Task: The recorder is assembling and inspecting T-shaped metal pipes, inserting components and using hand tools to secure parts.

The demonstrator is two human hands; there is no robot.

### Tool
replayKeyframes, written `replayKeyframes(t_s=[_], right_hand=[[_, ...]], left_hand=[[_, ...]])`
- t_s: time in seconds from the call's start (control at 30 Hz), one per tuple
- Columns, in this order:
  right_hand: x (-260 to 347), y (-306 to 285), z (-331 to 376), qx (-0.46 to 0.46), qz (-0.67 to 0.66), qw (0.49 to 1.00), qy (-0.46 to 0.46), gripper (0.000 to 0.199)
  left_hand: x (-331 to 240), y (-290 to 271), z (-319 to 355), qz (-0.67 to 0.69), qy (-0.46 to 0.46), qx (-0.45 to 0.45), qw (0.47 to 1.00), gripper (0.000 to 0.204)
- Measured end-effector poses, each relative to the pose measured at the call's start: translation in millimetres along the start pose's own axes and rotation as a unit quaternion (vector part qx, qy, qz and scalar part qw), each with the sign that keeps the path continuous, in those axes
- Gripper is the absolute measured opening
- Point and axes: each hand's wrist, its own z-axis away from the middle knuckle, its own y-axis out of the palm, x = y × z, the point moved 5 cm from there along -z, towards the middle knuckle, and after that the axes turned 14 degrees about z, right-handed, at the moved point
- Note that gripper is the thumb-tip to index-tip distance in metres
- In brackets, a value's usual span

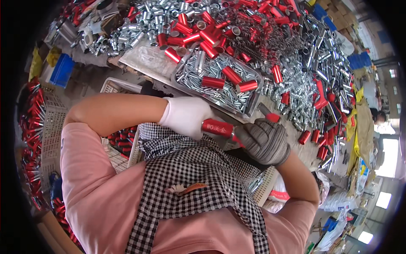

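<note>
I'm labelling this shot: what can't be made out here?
All in the head view:
Left end of the red cylinder: hidden by the white-gloved left hand.
Anything inside the grey-gloved right hand: covered by its fingers.
Floor of the tray: buried under silvery rods.
Red parts, far left: cut off by the picture's dark rim.

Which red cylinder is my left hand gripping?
The red cylinder between your white-gloved left hand and grey-gloved right hand; those in the tray lie loose.
</note>
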Motion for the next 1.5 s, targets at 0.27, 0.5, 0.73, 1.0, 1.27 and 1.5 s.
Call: replayKeyframes(t_s=[0.27,0.5,0.73,1.0,1.27,1.5], right_hand=[[16,-18,-1,0.017,0.064,0.970,-0.236,0.032],[18,-4,7,0.094,-0.023,0.992,-0.086,0.037],[-8,32,21,0.102,-0.513,0.687,0.504,0.047],[-1,7,7,-0.025,0.044,0.996,-0.069,0.037],[-5,26,7,0.303,-0.167,0.901,0.263,0.042],[11,27,31,0.003,0.006,0.999,-0.033,0.051]], left_hand=[[22,63,3,0.377,-0.119,0.397,0.828,0.016],[-1,14,0,0.044,0.026,0.060,0.997,0.011],[-43,-42,20,-0.460,0.254,-0.312,0.792,0.013],[11,0,-2,0.143,-0.102,0.179,0.968,0.023],[-11,-28,-7,-0.371,0.101,-0.249,0.889,0.029],[13,24,-11,-0.031,-0.030,0.076,0.996,0.021]])
